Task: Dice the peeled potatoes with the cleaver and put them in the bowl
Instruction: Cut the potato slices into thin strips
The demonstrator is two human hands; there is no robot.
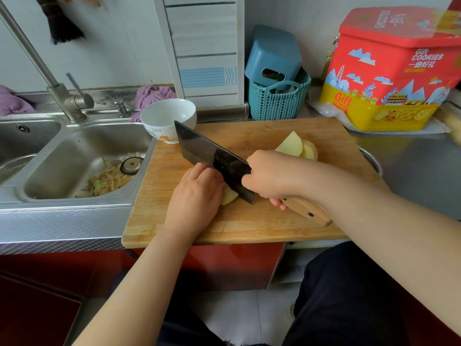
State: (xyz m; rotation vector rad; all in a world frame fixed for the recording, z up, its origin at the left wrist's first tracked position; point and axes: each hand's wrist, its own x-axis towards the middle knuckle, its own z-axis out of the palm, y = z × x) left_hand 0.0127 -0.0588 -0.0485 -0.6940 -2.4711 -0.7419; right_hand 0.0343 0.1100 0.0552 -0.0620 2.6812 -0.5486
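A: Where is the potato?

B: A piece [229, 196] sits on the board [249, 228], under the left hand [197, 193]. That hand presses it down with curled fingers. More slices [296, 146] wait at the far side.

A: And the cleaver [212, 156]?

B: The right hand [272, 176] is clenched round its handle. The blade touches the piece just right of the left fingers. It runs away from the person, toward the bowl [168, 118].

A: So the bowl is close?

B: Yes, just past the blade tip, nearer the left hand. It looks empty.

Soft even daylight, wide-angle edge distortion, slight blur.
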